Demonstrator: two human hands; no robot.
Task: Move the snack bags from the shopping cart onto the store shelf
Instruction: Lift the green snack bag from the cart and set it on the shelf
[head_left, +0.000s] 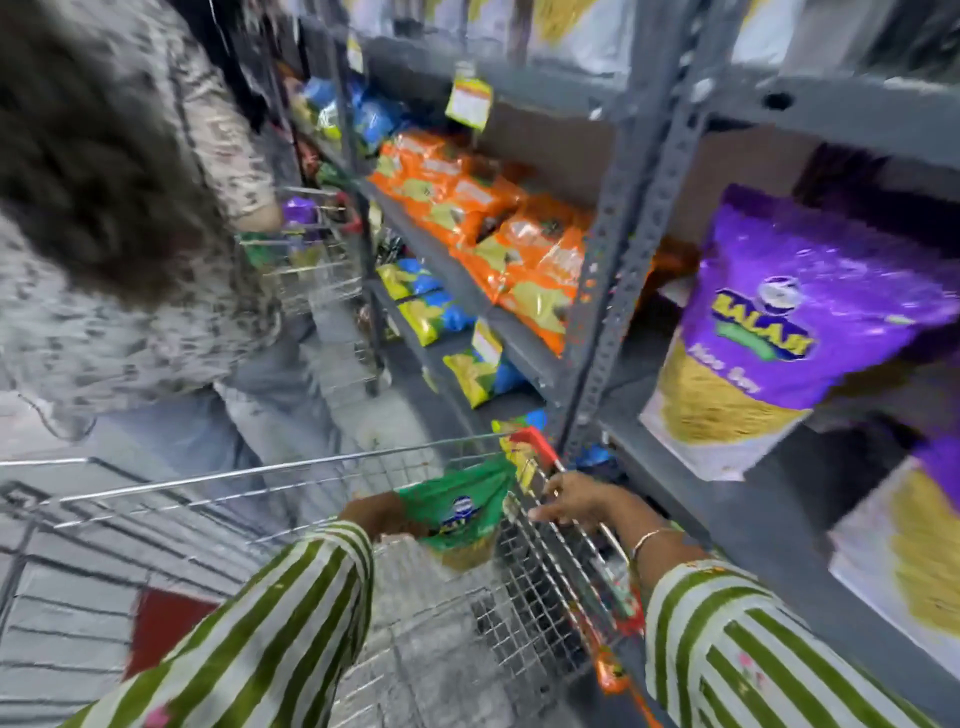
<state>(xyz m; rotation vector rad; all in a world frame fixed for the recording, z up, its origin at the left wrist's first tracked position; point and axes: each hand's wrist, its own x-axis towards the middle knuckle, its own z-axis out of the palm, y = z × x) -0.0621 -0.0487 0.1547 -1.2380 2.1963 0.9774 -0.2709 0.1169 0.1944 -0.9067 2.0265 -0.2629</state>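
Observation:
A wire shopping cart with a red-trimmed right rim stands in front of me. My left hand is inside it, closed on a green snack bag held near the cart's right wall. My right hand rests on the cart's right rim, fingers curled over the wire. The grey store shelf runs along the right. A large purple snack bag stands on it just beyond my right hand. The frame is blurred by motion.
Another person in a patterned top stands at the left beside a second wire cart. Orange bags fill a middle shelf, yellow-and-blue bags a lower one. More purple bags sit at the far right.

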